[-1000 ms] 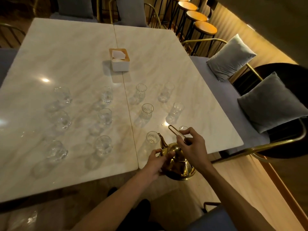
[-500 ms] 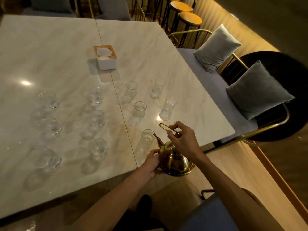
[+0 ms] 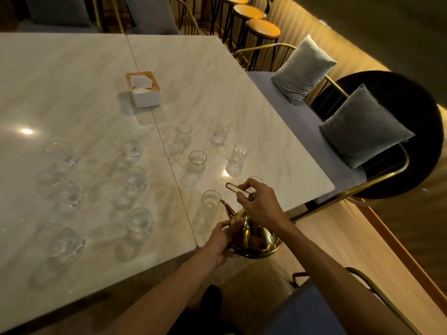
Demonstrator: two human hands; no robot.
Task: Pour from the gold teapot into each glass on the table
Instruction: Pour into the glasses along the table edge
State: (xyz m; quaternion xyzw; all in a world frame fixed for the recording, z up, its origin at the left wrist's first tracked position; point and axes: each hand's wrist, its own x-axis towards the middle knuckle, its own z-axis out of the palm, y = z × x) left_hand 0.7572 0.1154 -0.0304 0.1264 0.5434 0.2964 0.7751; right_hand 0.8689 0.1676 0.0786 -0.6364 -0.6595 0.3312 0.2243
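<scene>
Hands (image 3: pixel 260 205) gripping gold teapot (image 3: pixel 254 238), spout beside nearest glass (image 3: pixel 211 199); tissue box (image 3: pixel 144 89) far behind.

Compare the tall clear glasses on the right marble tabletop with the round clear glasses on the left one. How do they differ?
The tall clear glasses are narrow, with a waisted shape; the round clear glasses are squat and bulbous. The gold teapot's spout points at a tall one, while the round ones stand apart from it. Both kinds stand upright in two rows.
</scene>
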